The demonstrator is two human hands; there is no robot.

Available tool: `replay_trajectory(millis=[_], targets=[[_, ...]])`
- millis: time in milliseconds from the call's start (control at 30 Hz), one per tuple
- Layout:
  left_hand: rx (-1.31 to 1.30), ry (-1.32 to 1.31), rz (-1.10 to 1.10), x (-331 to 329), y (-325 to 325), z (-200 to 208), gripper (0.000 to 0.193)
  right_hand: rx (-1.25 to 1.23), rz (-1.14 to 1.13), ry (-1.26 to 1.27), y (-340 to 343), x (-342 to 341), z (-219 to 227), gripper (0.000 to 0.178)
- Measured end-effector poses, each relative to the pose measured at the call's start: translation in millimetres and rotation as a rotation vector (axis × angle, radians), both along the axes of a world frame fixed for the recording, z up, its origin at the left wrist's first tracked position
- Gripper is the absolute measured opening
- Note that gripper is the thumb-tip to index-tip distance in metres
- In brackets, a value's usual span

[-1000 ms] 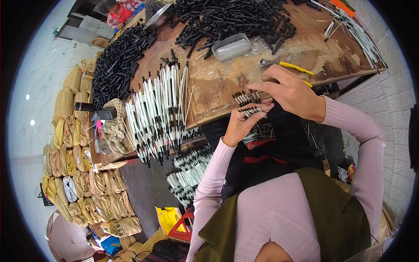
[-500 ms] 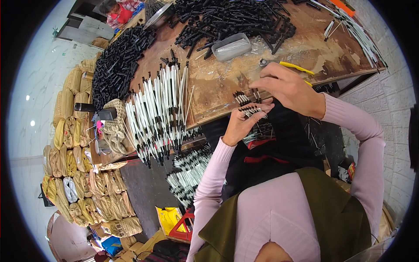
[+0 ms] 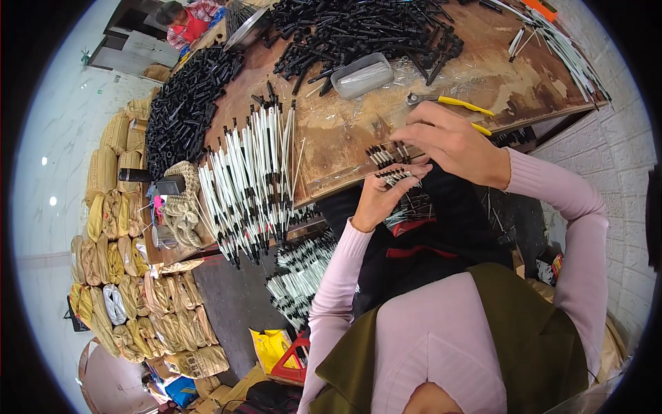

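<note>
View shifted slightly | left fingers (image 3: 405, 188) clasp black-tipped rods (image 3: 394, 177) | right fingers (image 3: 415, 133) curled, grip unclear

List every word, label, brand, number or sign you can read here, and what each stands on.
Yellow package: dark print, too small to read.
Brown wrapped bundle, lower left: faint marks, too blurred to read.
Black-tipped rods in the left hand: no readable text.
No text reads clearly anywhere.

Bundle of slim rods (image 3: 380, 156), black and pale, packed side by side, held up at hands (image 3: 379, 198).
</note>
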State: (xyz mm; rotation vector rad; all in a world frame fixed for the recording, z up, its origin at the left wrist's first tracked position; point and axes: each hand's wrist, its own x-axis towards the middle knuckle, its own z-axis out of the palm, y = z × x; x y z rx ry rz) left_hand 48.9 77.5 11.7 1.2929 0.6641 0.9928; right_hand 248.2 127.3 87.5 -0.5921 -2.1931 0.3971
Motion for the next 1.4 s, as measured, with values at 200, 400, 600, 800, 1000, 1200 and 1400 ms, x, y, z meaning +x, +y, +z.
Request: replay_trajectory(millis=[200, 400, 600, 800, 1000, 1200, 1400], targets=[[0.004, 0.020, -0.008, -0.1, 0.7, -0.5, 0.018, 0.101, -0.017, -0.037, -1.2, 0.1, 3.6, 0.031], [-0.008, 0.032, -0.017, 0.8, 0.6, -0.8, 0.019, 0.139, 0.005, -0.061, 0.7, 0.6, 5.7, 0.030], [-0.013, -0.023, -0.019, 0.6, 1.9, -4.4, 0.018, 0.062, 0.015, -0.021, 2.8, 1.3, 3.7, 0.029], [0.052, -0.027, -0.033, -0.1, 4.0, -7.0, 0.019, 0.028, -0.001, -0.037, 1.9, 3.4, 4.2, 0.030], [0.021, 0.033, -0.053, -0.1, 3.3, -4.0, 0.020, 0.058, 0.028, -0.042, 3.1, 1.5, 7.0, 0.026], [-0.017, -0.011, -0.032, 1.1, 0.2, -3.7, 0.020, 0.062, 0.022, -0.028, 2.9, 0.9, 2.5, 0.021], [-0.040, -0.030, -0.010, 3.6, -1.3, 1.4, 0.020, 0.043, -0.008, -0.064, -0.3, 2.4, 3.5, 0.023]])
